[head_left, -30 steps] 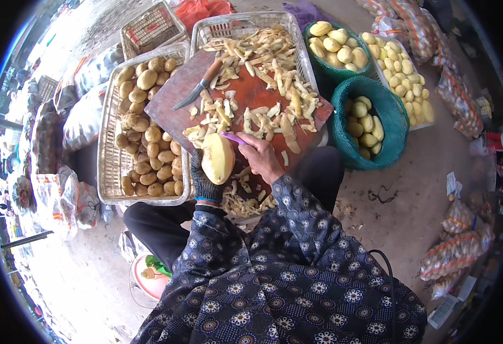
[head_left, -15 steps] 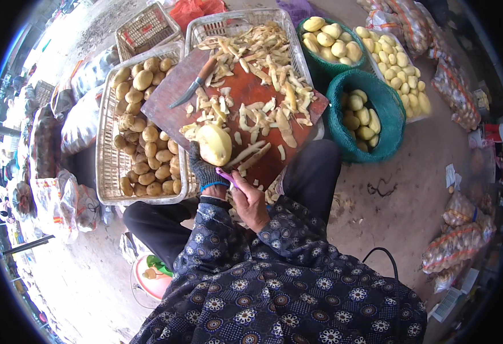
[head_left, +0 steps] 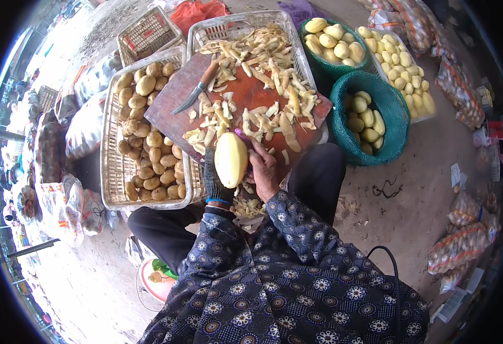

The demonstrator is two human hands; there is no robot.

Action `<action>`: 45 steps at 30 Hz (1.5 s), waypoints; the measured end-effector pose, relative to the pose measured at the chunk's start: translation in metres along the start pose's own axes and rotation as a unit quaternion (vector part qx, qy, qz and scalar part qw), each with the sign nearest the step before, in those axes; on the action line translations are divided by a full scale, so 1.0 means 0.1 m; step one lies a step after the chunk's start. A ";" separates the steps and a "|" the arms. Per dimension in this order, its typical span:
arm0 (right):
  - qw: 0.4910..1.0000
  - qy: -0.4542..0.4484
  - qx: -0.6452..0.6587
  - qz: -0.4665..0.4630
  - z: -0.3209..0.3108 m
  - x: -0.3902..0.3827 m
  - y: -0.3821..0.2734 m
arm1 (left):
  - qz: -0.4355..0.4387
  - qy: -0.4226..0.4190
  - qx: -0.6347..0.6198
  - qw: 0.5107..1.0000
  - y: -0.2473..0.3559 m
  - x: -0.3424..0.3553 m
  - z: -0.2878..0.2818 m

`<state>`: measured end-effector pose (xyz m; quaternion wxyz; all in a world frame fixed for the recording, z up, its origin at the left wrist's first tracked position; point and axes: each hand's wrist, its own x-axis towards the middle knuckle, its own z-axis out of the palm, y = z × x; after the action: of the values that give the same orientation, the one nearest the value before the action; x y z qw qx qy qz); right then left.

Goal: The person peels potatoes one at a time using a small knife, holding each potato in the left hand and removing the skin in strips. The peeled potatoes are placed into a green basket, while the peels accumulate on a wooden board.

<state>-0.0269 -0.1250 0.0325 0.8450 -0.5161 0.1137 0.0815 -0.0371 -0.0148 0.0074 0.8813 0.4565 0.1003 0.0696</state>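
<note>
My left hand [head_left: 212,182], in a dark knitted glove with a blue cuff, grips a large peeled potato [head_left: 231,160] above the near edge of a red board [head_left: 174,106]. Close on its right, my bare right hand [head_left: 263,167] is closed round a purple-handled peeler [head_left: 240,134]; its blade is hard to make out. Potato peelings [head_left: 288,97] are strewn over the board. A knife [head_left: 197,87] with a wooden handle lies on the board's left part.
Unpeeled potatoes [head_left: 148,166] fill a white crate [head_left: 108,183] at the left. Behind the board, another crate [head_left: 245,20] holds peelings. Green mesh-lined containers [head_left: 399,135] with peeled potatoes stand at the right, beside a tray of more potatoes [head_left: 403,74].
The potato has turned lengthwise and come nearer to me, showing a smooth pale side. My right hand with the peeler has moved up and right, from below the potato to its right side.
</note>
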 end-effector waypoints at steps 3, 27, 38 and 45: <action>0.983 0.008 -0.181 -0.011 0.00 -0.03 -0.18 | 0.019 0.003 0.162 0.987 0.04 -0.01 0.00; 0.987 -0.100 0.013 0.121 0.05 0.17 -0.42 | -0.086 0.020 0.099 0.991 0.50 -0.05 0.30; 0.958 -0.098 -0.267 -0.046 0.16 0.25 -0.20 | -0.110 0.080 -0.035 0.990 0.46 0.10 -0.03; 0.975 -0.028 -0.221 0.007 0.04 0.04 -0.13 | -0.123 0.195 -0.073 0.970 0.23 0.19 -0.13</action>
<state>-0.0197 -0.1276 0.0444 0.7126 -0.6866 0.0722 0.1248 -0.0224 0.0131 0.0163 0.8777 0.3524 0.3200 0.0560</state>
